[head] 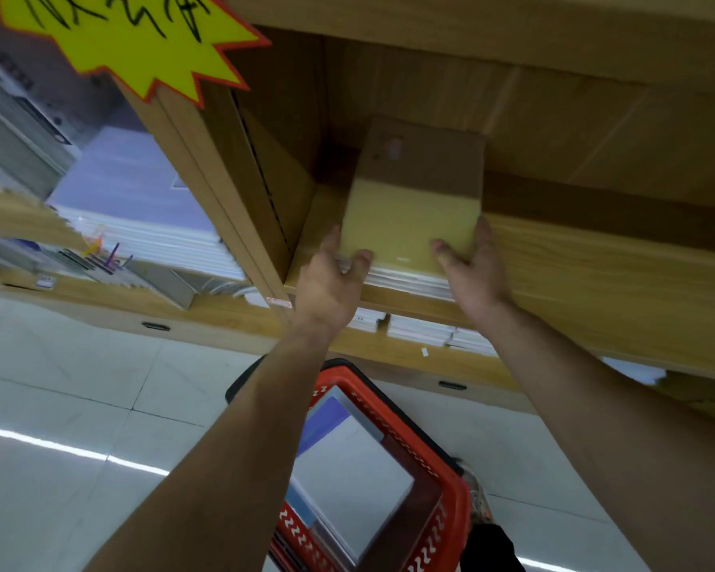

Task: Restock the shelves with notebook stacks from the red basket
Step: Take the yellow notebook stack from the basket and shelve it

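Notebook stack [413, 208] with the tan cover sits on the wooden shelf [595, 258], right at its near edge. Left hand [331, 278] and right hand [471, 274] each have fingers clamped on a near corner. Red basket [459, 489] is down on the floor, with more notebooks [347, 468] inside.

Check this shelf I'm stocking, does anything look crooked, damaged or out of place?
Nothing stands out. The notebook stack lies flat on the shelf, roughly square to its front edge, with the left hand and right hand gripping its near corners. The red basket sits upright on the floor below.
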Demonstrator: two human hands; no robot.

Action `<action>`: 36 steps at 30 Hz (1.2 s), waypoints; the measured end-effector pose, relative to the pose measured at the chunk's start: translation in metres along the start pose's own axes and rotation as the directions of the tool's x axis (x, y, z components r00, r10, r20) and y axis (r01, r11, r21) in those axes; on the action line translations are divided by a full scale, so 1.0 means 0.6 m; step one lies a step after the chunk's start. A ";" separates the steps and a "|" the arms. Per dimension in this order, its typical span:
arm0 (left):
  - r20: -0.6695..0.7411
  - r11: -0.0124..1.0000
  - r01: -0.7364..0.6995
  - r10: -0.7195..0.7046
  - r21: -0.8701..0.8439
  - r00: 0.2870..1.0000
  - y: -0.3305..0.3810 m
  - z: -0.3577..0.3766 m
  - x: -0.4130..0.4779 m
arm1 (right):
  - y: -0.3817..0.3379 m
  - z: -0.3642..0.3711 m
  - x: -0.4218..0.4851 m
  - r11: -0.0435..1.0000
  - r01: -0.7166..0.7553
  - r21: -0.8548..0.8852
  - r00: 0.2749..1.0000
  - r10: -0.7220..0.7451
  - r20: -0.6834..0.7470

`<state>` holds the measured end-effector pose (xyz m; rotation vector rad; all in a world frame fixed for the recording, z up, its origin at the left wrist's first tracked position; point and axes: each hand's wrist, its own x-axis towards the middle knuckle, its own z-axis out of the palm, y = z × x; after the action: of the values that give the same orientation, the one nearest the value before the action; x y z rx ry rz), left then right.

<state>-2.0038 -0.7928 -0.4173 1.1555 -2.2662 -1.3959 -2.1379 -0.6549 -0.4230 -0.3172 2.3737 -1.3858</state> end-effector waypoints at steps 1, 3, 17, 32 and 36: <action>-0.006 1.000 0.011 -0.011 -0.024 1.000 -0.001 -0.004 0.002 | -0.004 0.007 0.002 1.000 0.000 -0.004 1.000 0.000 -0.005; 0.004 0.996 0.036 -0.036 -0.081 0.999 -0.007 -0.016 0.006 | -0.013 0.027 0.001 1.000 -0.013 -0.004 1.000 0.013 -0.009; -0.075 0.972 0.159 -0.174 -0.174 0.982 -0.002 -0.033 -0.006 | -0.025 0.049 0.003 0.999 -0.051 0.018 0.998 0.051 0.022; -0.202 0.977 0.170 -0.194 -0.132 0.960 -0.014 -0.025 0.011 | -0.038 0.107 0.019 0.982 -0.060 0.177 0.998 0.062 -0.010; -0.102 0.981 0.156 -0.168 -0.116 0.981 -0.020 -0.056 -0.022 | -0.035 0.094 0.001 0.992 0.004 0.123 0.999 -0.008 0.037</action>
<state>-1.9704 -0.8078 -0.4078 1.3722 -2.0337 -1.4529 -2.1144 -0.7097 -0.4299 -0.3134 2.2470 -1.5082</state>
